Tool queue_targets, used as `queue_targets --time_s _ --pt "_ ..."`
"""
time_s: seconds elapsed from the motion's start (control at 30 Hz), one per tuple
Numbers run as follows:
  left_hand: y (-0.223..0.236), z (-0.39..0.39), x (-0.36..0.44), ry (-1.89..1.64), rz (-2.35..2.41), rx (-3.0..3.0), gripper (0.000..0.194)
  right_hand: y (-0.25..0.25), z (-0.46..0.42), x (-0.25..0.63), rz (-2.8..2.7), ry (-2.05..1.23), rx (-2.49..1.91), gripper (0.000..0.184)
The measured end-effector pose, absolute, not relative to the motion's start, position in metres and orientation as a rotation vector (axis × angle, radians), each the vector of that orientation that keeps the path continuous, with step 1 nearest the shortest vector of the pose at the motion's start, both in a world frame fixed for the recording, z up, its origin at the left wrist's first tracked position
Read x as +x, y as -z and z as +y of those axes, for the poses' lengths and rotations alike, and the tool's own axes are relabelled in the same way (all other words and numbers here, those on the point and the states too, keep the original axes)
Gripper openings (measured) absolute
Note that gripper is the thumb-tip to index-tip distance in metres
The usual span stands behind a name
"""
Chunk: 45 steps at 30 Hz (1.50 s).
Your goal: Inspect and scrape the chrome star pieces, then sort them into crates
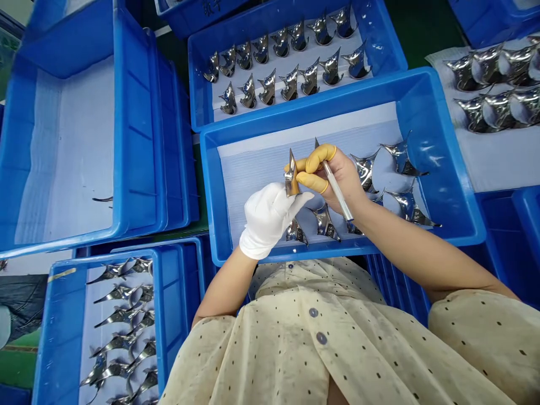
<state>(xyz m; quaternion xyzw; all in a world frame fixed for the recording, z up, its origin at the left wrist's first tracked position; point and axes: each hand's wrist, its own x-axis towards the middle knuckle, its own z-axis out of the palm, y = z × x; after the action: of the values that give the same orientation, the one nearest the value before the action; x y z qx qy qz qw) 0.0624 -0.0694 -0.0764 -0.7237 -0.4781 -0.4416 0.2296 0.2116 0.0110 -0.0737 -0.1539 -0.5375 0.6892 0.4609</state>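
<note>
My left hand (270, 216), in a white glove, is closed on a shiny curved metal part (291, 175) with a pointed tip, held upright over a blue bin (211, 185). My right hand (333, 169) wears yellow finger cots and grips a slim silver craft knife (337, 190), its dark blade pointing up and away. The yellow fingertips reach the right side of the metal part. Below and right of my hands, similar metal parts (324, 222) lie on the bin's white paper liner (253, 163); my right hand and forearm hide some of them.
Behind, another blue bin (194, 84) holds two rows of shiny parts (289, 84). More parts (498, 112) lie on white paper at the right. At lower left a bin (59, 332) contains rows of parts. Tall stacked bins (139, 124) stand at the left.
</note>
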Motion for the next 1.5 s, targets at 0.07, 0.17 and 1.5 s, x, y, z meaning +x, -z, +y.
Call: queue_targets --time_s 0.07,0.17,1.5 --pt "0.077 -0.070 0.062 1.176 -1.302 -1.973 0.028 0.071 0.008 0.211 -1.318 -1.701 -0.378 0.057" --pt "0.076 -0.070 0.062 1.185 -1.305 -1.973 0.031 0.070 0.006 0.211 -1.310 -1.706 -0.383 0.055" --pt "0.067 -0.083 0.054 2.739 -2.400 -1.909 0.046 0.077 -0.008 0.221 -1.662 -0.982 -0.441 0.010"
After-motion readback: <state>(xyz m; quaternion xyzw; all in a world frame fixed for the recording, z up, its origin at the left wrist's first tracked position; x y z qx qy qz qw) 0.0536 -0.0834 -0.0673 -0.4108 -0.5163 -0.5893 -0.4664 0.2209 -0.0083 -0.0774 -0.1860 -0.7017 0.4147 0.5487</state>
